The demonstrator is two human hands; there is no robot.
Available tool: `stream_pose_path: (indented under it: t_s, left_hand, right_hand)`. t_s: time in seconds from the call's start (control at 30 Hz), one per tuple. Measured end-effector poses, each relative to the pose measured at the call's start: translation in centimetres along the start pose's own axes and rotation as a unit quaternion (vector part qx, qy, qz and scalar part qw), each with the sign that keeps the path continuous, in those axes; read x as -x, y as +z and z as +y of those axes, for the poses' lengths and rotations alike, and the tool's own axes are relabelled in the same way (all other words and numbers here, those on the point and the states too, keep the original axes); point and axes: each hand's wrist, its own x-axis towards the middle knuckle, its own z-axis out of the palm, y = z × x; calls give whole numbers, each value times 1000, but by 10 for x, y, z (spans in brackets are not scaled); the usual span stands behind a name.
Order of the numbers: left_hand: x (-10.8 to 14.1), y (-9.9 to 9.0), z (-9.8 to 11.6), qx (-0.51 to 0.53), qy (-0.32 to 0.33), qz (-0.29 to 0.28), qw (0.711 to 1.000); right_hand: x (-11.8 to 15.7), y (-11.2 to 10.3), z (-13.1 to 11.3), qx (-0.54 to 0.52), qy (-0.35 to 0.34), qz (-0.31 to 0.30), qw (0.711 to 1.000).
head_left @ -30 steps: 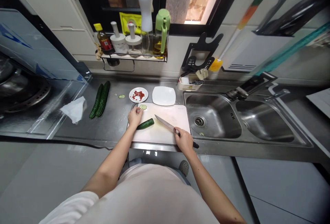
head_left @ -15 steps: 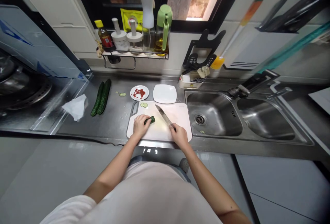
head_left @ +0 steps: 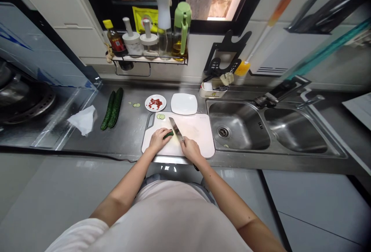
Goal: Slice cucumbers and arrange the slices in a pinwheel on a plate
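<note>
Cucumber piece (head_left: 168, 134) held beside knife (head_left: 176, 128)

Knife handle gripped in closed fingers of right hand (head_left: 191, 150), blade angled over cutting board (head_left: 199, 128). Cucumber piece pinned on board by curled fingers of left hand (head_left: 158, 140). Slices (head_left: 161, 116) laid near board's far edge. Beyond, red pieces (head_left: 156, 103) held on round plate (head_left: 147, 106).

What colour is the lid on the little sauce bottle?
The lid is yellow; the head view shows it.
</note>
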Motion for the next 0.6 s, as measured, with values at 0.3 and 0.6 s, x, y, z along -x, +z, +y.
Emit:
stream_pose_path:
  t_s: [0.3, 0.6]
  left_hand:
    - [-3, -1, 1, 19, -25, 4, 999]
    - [-3, 4, -3, 3, -17, 24, 1000]
  right_hand:
    - [-2, 1, -11, -11, 7, -3, 1000]
    - [-3, -3, -17, -7, 4, -6, 1000]
